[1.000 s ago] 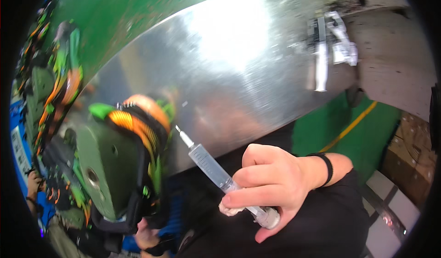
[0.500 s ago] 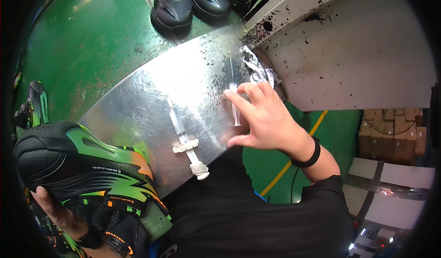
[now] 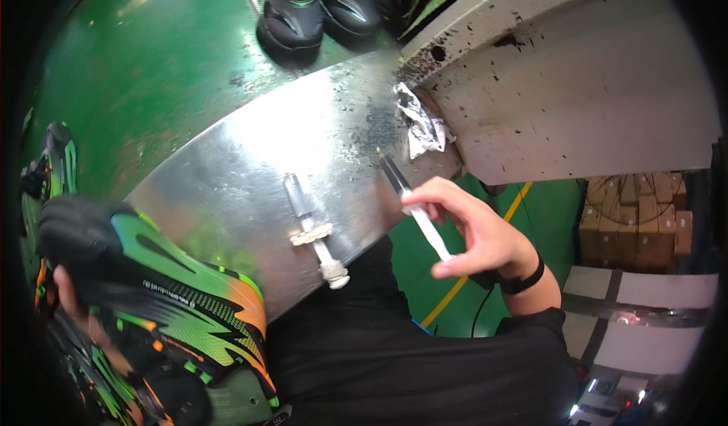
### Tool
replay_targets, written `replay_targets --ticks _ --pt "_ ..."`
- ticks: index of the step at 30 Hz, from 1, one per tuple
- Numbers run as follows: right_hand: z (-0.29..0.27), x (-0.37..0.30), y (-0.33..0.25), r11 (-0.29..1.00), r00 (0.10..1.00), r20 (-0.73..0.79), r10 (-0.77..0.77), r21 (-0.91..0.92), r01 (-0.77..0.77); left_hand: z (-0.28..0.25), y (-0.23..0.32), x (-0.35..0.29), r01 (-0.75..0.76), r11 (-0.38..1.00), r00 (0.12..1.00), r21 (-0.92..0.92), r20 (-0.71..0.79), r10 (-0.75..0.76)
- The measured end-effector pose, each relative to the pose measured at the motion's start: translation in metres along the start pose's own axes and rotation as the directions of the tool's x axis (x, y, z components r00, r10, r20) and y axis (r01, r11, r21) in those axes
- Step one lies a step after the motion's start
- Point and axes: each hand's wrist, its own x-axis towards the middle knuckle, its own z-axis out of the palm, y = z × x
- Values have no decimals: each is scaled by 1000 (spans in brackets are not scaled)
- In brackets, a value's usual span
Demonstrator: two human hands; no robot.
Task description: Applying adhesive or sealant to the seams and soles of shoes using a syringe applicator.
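Note:
My right hand [image 3: 474,232] holds a syringe [image 3: 428,231] with a dark-filled barrel, its tip pointing up and to the left above the metal table. The thumb rests at the plunger end and the fingers grip around the barrel. At the lower left, my left hand [image 3: 70,297] is closed on a black, green and orange sports shoe [image 3: 174,282], partly hidden behind it and blurred. Between the hands a second syringe [image 3: 303,210], with clear contents and whitish wrapping on its flange and plunger end, lies on the shiny metal table [image 3: 227,145].
A crumpled, stained white tissue [image 3: 423,126] lies on the table beside the pale, spotted panel [image 3: 576,92]. Dark shoes [image 3: 292,20] stand beyond the table on the green floor [image 3: 152,54]. More shoes [image 3: 59,157] sit at far left. Cardboard boxes [image 3: 633,232] are stacked at right.
My right hand has picked the dark-filled syringe up off the table and drawn it toward me, tilting it. The shoe in my left hand has shifted slightly right and down.

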Motion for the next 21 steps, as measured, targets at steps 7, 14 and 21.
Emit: replay_targets --ticks 7,14,21 --pt "53 29 -45 514 965 -75 -251 835 198 23 -6 7 340 872 936 -353 213 -279" --pt "82 95 -103 497 785 27 -618 787 364 42 7 12 129 946 937 -297 349 -18" --pt "94 117 -132 461 732 143 -666 851 253 34 7 1 84 953 915 -292 402 42"
